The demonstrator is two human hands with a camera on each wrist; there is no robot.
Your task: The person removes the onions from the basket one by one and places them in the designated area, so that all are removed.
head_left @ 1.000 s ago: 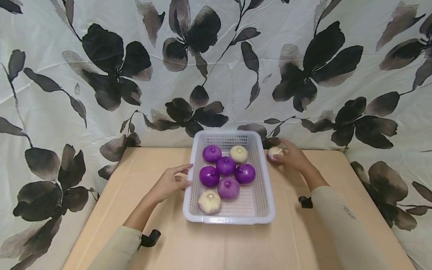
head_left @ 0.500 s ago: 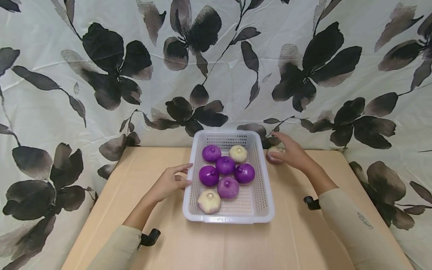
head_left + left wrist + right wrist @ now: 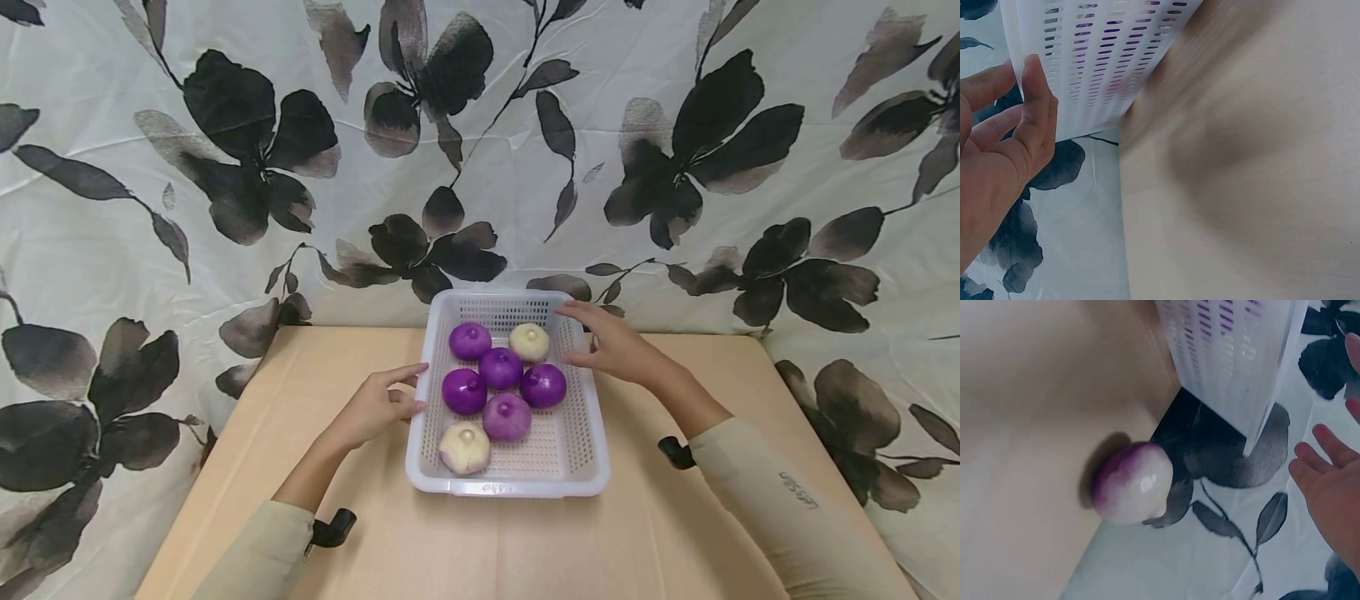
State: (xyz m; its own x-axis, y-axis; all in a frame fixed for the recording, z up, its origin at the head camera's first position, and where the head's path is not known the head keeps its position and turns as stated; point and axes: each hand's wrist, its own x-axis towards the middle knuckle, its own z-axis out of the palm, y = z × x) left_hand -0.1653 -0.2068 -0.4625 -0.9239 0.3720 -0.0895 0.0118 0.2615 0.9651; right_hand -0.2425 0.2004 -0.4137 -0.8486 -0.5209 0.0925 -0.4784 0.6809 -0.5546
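Onions (image 3: 501, 368) sit in the basket (image 3: 510, 492), seven in all: five purple and two pale. One more, a lone onion (image 3: 1138, 487), lies on the table (image 3: 480, 550) just beside the basket's right side. The right hand (image 3: 618, 346) is over that side of the basket, near the pale onion (image 3: 529, 342) at the back. Its thumb and fingers are spread wide and hold nothing; I cannot tell if the tips touch the rim (image 3: 413, 442). It looks like a reach for an onion. To do it well, the hand should come straight down, wrap round the fat middle, and lift high enough to clear the rim. Going slow would help, since the onions are round and shiny and might roll or slip. The ones next to it should not get bumped. The left hand (image 3: 378, 408) pinches the left rim in its fingertips, a narrow hold with just the thin edge inside. That should stop the basket sliding, and a light hold should do, with no tipping. Behind the table hangs a flowered cloth (image 3: 525, 183).
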